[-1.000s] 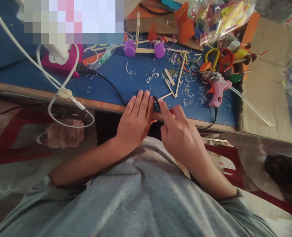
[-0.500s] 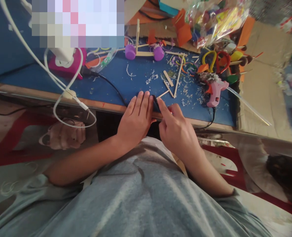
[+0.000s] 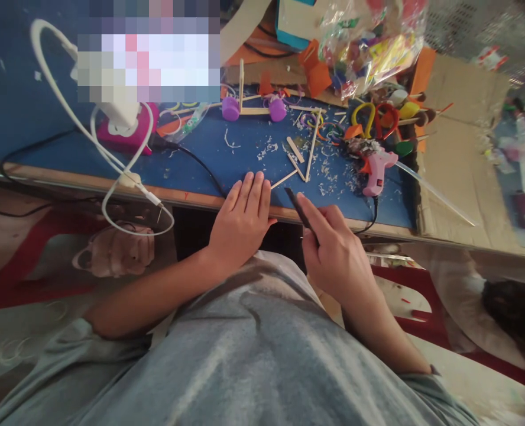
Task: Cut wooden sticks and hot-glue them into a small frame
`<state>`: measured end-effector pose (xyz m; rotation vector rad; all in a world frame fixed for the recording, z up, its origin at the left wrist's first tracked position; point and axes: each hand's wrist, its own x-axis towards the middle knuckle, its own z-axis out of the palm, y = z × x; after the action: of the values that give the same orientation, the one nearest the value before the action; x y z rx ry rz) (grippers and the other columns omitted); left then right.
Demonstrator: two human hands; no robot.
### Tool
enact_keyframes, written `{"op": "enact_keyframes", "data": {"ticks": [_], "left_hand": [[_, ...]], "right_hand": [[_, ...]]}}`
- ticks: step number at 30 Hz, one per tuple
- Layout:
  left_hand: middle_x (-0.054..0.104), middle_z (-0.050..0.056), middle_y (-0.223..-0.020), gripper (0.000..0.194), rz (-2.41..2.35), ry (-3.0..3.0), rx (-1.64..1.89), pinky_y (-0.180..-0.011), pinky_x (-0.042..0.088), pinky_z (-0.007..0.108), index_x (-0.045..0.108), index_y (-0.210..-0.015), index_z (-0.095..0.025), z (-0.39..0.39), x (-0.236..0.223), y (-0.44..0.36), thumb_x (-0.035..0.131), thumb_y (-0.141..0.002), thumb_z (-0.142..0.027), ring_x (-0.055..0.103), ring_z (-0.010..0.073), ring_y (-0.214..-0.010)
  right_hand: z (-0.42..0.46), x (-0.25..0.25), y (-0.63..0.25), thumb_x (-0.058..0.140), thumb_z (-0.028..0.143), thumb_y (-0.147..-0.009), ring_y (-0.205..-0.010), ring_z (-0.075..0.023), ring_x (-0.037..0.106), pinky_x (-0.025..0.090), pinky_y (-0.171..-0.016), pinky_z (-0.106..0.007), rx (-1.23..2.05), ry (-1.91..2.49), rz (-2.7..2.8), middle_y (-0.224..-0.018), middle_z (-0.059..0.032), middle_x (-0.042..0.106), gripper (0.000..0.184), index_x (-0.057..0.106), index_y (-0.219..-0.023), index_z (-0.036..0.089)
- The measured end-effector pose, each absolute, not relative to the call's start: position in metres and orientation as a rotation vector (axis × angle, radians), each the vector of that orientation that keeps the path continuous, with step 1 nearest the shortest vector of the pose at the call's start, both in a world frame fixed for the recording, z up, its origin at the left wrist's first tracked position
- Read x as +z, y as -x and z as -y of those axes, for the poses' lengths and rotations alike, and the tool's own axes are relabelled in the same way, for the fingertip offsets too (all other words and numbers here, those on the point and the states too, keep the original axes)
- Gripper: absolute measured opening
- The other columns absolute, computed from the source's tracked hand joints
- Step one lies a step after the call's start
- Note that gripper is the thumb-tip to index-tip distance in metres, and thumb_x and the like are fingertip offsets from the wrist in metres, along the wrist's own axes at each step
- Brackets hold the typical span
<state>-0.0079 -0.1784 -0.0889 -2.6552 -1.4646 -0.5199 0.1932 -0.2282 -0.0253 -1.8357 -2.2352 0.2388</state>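
My left hand lies flat at the table's front edge, fingers stretched out side by side, palm down. What is under the palm, if anything, is hidden. A thin wooden stick reaches out from beside its fingertips. My right hand is closed around a dark, narrow knife, its forefinger laid along the top and its tip pointing up and left over the table edge. A gap separates the knife from my left hand. Just beyond lie a longer stick, a short flat stick piece and pale shavings.
To the right lies a pink glue gun with a clear glue stick in it. Purple caps joined by sticks are at the back. At left, a magenta power block carries a charger and white cable. Cardboard covers the right side.
My right hand has drawn back to the right and toward me with the knife, away from my left hand. My left hand stays flat at the edge. The view has shifted slightly.
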Motion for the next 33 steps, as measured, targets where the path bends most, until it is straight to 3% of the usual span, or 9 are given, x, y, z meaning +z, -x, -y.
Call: {"op": "enact_keyframes", "data": {"ticks": [5,11,15,19,25,29,33], "left_hand": [[0.055,0.029,-0.171,0.069,1.484,2.673,-0.696,-0.134,0.047,0.058,0.055,-0.163,0.005,0.177,-0.084,0.012,0.052,-0.116,-0.047,0.054,0.0423,-0.163],[0.07,0.023,-0.16,0.048,1.52,2.714,-0.826,-0.126,0.055,0.052,0.065,-0.155,-0.004,0.17,-0.063,0.024,0.054,-0.115,-0.03,0.066,0.0364,-0.153],[0.082,0.015,-0.138,0.024,1.556,2.663,-0.916,-0.116,0.06,0.055,0.082,-0.124,-0.015,0.162,-0.058,0.031,0.063,-0.11,-0.022,0.075,0.0358,-0.137],[0.085,0.01,-0.112,0.018,1.486,2.63,-0.992,-0.101,0.065,0.048,0.082,-0.102,-0.019,0.157,-0.059,0.033,0.065,-0.11,-0.02,0.079,0.0295,-0.114],[0.083,0.011,-0.107,0.014,1.398,2.582,-1.056,-0.096,0.064,0.045,0.076,-0.104,-0.019,0.158,-0.056,0.032,0.064,-0.11,-0.017,0.076,0.0276,-0.105],[0.086,0.008,-0.107,0.008,1.296,2.567,-1.127,-0.095,0.063,0.045,0.074,-0.107,-0.022,0.164,-0.044,0.031,0.068,-0.109,-0.017,0.08,0.0268,-0.105],[0.089,0.005,-0.109,0.011,1.156,2.655,-1.103,-0.094,0.064,0.045,0.075,-0.109,-0.023,0.172,-0.032,0.03,0.068,-0.108,-0.015,0.083,0.0254,-0.1]], "right_hand": [[0.211,-0.027,-0.211,0.046,0.022,-0.107,-0.101,-0.029,0.075,0.068,-0.088,-0.047,0.149,1.821,2.122,-0.127,-0.0161,0.07,0.061,0.054,-0.168,0.02],[0.185,-0.028,-0.228,0.054,0.024,-0.108,-0.114,-0.0314,0.074,0.067,-0.097,-0.05,0.063,1.785,2.062,-0.133,-0.017,0.071,0.054,0.061,-0.161,0.021],[0.171,-0.034,-0.237,0.056,0.024,-0.108,-0.118,-0.0334,0.073,0.066,-0.098,-0.051,0.054,1.774,2.035,-0.132,-0.0178,0.072,0.049,0.065,-0.155,0.024],[0.163,-0.042,-0.247,0.057,0.025,-0.108,-0.119,-0.0338,0.073,0.064,-0.102,-0.052,0.051,1.753,2.028,-0.129,-0.0177,0.072,0.045,0.069,-0.151,0.023],[0.154,-0.047,-0.26,0.058,0.033,-0.11,-0.123,-0.0357,0.07,0.059,-0.109,-0.057,0.05,1.752,1.974,-0.13,-0.0195,0.07,0.041,0.071,-0.147,0.022],[0.159,-0.039,-0.262,0.056,0.038,-0.113,-0.118,-0.0369,0.07,0.055,-0.108,-0.058,-0.077,1.659,1.902,-0.122,-0.0209,0.073,0.037,0.079,-0.135,0.019],[0.179,-0.018,-0.252,0.046,0.041,-0.118,-0.105,-0.0304,0.074,0.058,-0.097,-0.048,0.065,1.408,1.782,-0.108,-0.0151,0.077,0.042,0.085,-0.115,0.025]]}}
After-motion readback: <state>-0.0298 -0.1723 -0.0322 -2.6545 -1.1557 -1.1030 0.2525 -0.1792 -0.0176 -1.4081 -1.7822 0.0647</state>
